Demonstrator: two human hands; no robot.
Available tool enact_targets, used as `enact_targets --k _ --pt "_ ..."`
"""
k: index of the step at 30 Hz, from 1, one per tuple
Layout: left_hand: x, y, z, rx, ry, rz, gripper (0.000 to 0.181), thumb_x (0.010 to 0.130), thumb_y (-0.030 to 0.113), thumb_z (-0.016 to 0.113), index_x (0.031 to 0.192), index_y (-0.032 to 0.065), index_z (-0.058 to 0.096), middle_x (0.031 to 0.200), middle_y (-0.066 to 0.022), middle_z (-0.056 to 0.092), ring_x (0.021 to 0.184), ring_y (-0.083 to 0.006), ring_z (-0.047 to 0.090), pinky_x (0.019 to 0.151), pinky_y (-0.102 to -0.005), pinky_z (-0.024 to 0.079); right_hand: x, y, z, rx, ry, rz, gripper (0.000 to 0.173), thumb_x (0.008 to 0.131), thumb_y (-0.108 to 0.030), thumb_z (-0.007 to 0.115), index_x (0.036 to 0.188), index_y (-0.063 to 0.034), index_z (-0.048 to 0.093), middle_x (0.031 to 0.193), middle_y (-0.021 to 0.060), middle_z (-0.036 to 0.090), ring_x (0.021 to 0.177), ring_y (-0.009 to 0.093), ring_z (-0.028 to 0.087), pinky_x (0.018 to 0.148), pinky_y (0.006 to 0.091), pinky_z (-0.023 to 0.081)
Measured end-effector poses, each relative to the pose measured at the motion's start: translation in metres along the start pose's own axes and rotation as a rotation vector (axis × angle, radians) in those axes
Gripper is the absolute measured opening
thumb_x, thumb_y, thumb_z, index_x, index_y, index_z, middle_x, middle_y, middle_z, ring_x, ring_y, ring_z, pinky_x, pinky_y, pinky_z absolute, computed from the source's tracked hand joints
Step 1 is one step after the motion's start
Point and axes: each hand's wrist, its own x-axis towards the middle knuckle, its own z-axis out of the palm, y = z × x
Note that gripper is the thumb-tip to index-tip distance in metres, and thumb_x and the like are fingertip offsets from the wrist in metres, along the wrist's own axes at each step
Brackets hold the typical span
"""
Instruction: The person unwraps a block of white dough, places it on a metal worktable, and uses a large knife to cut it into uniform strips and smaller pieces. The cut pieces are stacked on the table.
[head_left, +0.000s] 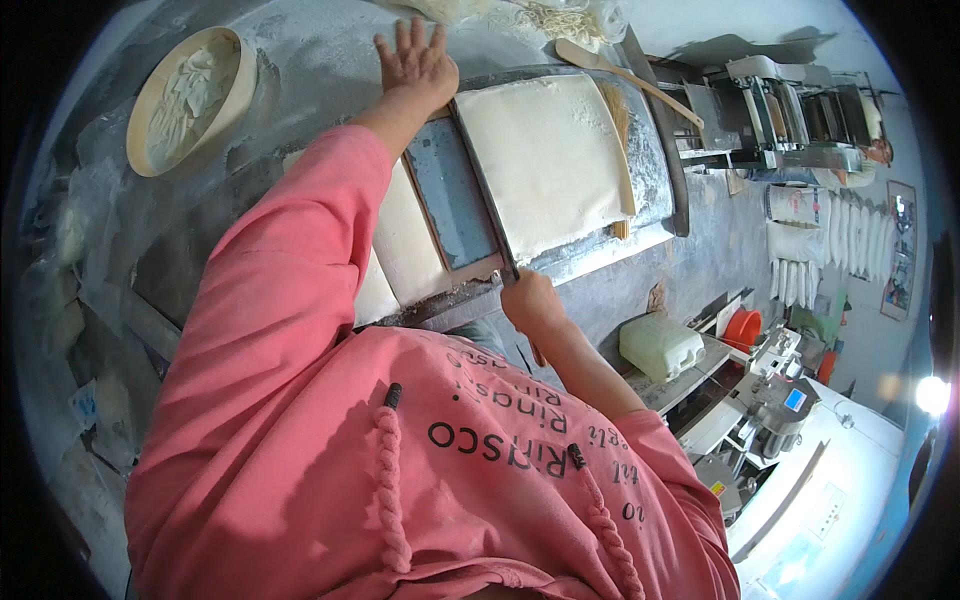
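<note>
My right hand (534, 304) grips the near end of a long straight blade (484, 187), and a bit of wooden handle shows below my fist. The blade lies along the left edge of a large flat dough sheet (547, 165). At the blade's far end is my left hand (416, 67), fingers spread and holding nothing; whether its heel presses on the blade cannot be told. Left of the blade, a blue-grey strip of board (454, 195) shows. Beyond it lie pale dough pieces (409, 232), partly hidden by my left sleeve.
A round wooden sieve (241, 90) holding dough scraps stands far left. A straw brush (616, 112) and a wooden paddle (630, 79) lie right of the dough. Further right are a roller machine (772, 112) with a person behind it, a plastic jug (660, 345) and stacked sacks (799, 232).
</note>
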Motion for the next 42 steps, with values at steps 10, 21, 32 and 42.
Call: enact_targets --k 10,21,32,42 --pt "-0.213 0.080 -0.033 -0.436 -0.286 0.632 0.062 0.094 0.048 0.032 0.144 0.0119 0.022 0.151 -0.0121 0.014 0.140 -0.0273 0.011 0.112 -0.0508 0.003 -0.232 0.269 0.100 -0.056 0.228 0.005 0.030 0.080 -0.033 0.059 0.079 -0.0043 0.050 0.065 0.0230 0.057 0.066 0.042 0.060 0.055 0.0499 0.045" --pt "-0.150 0.158 0.001 -0.150 -0.320 0.758 0.072 0.094 0.051 0.031 0.147 0.0078 0.007 0.153 -0.0101 0.007 0.141 -0.0236 0.003 0.114 -0.0402 0.001 -0.162 0.152 -0.029 0.887 0.531 0.039 0.016 0.086 -0.013 0.053 0.073 -0.0033 0.050 0.048 0.0018 0.048 0.037 0.010 0.044 0.037 0.0262 0.034" --pt "-0.140 0.178 -0.002 -0.224 -0.316 0.798 0.072 0.090 0.053 0.041 0.146 0.0143 0.018 0.153 -0.0099 0.010 0.141 -0.0267 0.007 0.113 -0.0456 0.003 -0.092 0.218 -0.110 0.584 0.337 0.159 0.019 0.082 -0.016 0.050 0.076 0.0017 0.054 0.050 0.0054 0.050 0.041 0.012 0.049 0.039 0.0288 0.039" --pt "-0.087 0.230 0.020 -0.239 -0.263 0.464 0.077 0.092 0.056 0.024 0.146 0.0043 0.006 0.152 -0.0155 0.002 0.141 -0.0297 0.000 0.114 -0.0435 0.003 -0.079 0.249 -0.136 0.537 0.186 0.155 0.022 0.082 -0.018 0.050 0.075 0.0022 0.054 0.050 0.0060 0.050 0.039 0.013 0.050 0.039 0.0296 0.041"
